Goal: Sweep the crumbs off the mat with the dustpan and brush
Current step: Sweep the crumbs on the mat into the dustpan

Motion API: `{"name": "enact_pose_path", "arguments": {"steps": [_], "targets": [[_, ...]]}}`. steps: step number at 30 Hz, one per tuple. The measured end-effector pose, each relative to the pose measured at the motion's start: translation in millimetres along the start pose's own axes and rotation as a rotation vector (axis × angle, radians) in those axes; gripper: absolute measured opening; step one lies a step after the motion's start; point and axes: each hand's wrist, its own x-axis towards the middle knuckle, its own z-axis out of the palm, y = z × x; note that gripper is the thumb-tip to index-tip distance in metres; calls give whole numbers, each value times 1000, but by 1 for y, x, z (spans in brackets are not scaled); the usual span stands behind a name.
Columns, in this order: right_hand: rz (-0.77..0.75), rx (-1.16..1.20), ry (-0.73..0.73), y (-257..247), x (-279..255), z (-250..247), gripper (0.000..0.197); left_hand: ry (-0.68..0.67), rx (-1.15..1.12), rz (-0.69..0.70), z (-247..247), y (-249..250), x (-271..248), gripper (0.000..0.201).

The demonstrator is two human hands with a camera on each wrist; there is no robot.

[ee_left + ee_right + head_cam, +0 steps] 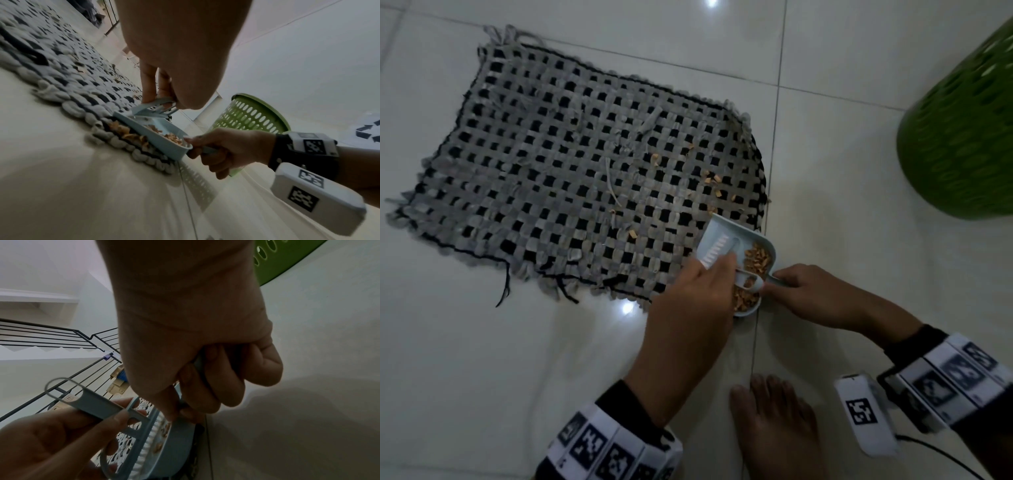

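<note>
A woven grey and black mat (pixel 551 164) lies on the tiled floor, with tan crumbs (pixel 714 180) scattered over its right part. A pale blue dustpan (pixel 717 228) sits at the mat's near right corner, its lip on the mat and a heap of crumbs (pixel 756 257) inside. My right hand (pixel 811 294) grips the dustpan's handle from the right. My left hand (pixel 698 291) pinches the small brush (pixel 717 251) by its handle, bristles down inside the pan. The left wrist view shows the brush (pixel 154 107) over the dustpan (pixel 162 139). The right wrist view shows the brush handle (pixel 96 402).
A green perforated basket (pixel 962 130) stands on the floor to the right of the mat. My bare foot (pixel 774 421) is just behind the dustpan. A stair railing (pixel 51 337) shows far off in the right wrist view.
</note>
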Motion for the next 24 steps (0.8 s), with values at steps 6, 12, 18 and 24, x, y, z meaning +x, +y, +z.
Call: {"name": "enact_pose_path", "arguments": {"steps": [6, 12, 18, 24], "targets": [[-35, -9, 0, -3, -1, 0, 51, -39, -67, 41, 7, 16, -1, 36], [-34, -3, -4, 2, -1, 1, 49, -59, -48, 7, 1, 10, 6, 47], [-54, 31, -17, 4, -1, 3, 63, -34, -107, 54, 7, 19, 11, 48], [-57, 311, -48, 2, -5, 3, 41, 113, -272, -73, -22, 9, 16, 27]]}}
